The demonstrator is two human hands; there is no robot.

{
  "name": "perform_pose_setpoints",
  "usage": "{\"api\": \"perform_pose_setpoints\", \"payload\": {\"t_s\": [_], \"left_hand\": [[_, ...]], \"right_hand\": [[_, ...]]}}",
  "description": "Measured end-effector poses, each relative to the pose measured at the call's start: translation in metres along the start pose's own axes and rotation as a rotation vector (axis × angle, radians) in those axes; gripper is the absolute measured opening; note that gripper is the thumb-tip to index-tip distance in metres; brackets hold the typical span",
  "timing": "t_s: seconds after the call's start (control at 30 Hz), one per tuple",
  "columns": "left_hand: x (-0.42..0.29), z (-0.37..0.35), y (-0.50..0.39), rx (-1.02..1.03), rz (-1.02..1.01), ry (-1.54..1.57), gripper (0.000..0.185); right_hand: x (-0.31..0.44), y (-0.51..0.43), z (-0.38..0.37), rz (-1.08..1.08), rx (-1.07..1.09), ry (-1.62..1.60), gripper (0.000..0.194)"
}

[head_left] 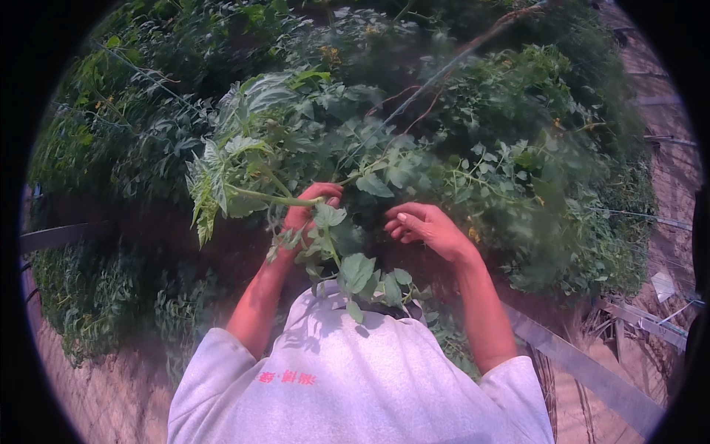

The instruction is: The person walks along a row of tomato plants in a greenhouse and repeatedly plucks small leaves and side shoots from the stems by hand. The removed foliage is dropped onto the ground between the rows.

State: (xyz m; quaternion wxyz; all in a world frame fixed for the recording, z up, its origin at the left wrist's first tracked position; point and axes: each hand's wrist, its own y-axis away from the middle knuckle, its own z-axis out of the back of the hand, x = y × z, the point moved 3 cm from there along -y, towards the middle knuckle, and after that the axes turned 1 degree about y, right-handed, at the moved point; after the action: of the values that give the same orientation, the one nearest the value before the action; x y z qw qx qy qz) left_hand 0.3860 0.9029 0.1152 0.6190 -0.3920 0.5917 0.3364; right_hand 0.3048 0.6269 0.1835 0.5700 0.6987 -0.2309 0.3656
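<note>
My left hand [315, 204] is closed around a leafy green shoot of a tomato plant [260, 195], whose thick stem passes over the fingers. Leaves of the shoot spread out to the left of the hand, and another leafy stem [356, 273] hangs down in front of my chest. My right hand [416, 225] is raised to the right of it, fingers curled and apart, with nothing seen in it. A blue twine [413, 97] runs from the upper right down to the foliage just above my hands.
Dense tomato plants with small yellow flowers [331, 55] surround both hands. A flat metal bar [588, 369] slants across the lower right, and another metal strip [64, 236] lies at the left. Bare soil [119, 394] shows at the lower left.
</note>
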Motion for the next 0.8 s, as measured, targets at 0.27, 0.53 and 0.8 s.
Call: {"api": "perform_pose_setpoints", "payload": {"t_s": [0.27, 0.53, 0.8], "left_hand": [[-0.002, -0.005, -0.003, -0.043, 0.010, -0.007, 0.022], [-0.009, -0.016, -0.006, 0.022, 0.072, -0.072, 0.017], [-0.018, -0.037, 0.001, 0.092, -0.084, -0.159, 0.023]], "right_hand": [[-0.064, -0.138, 0.020, -0.098, -0.333, -0.514, 0.041], [-0.056, -0.157, 0.044, 0.436, -0.117, -1.249, 0.029], [-0.088, -0.040, 0.004, 0.659, -0.252, -0.589, 0.038]]}}
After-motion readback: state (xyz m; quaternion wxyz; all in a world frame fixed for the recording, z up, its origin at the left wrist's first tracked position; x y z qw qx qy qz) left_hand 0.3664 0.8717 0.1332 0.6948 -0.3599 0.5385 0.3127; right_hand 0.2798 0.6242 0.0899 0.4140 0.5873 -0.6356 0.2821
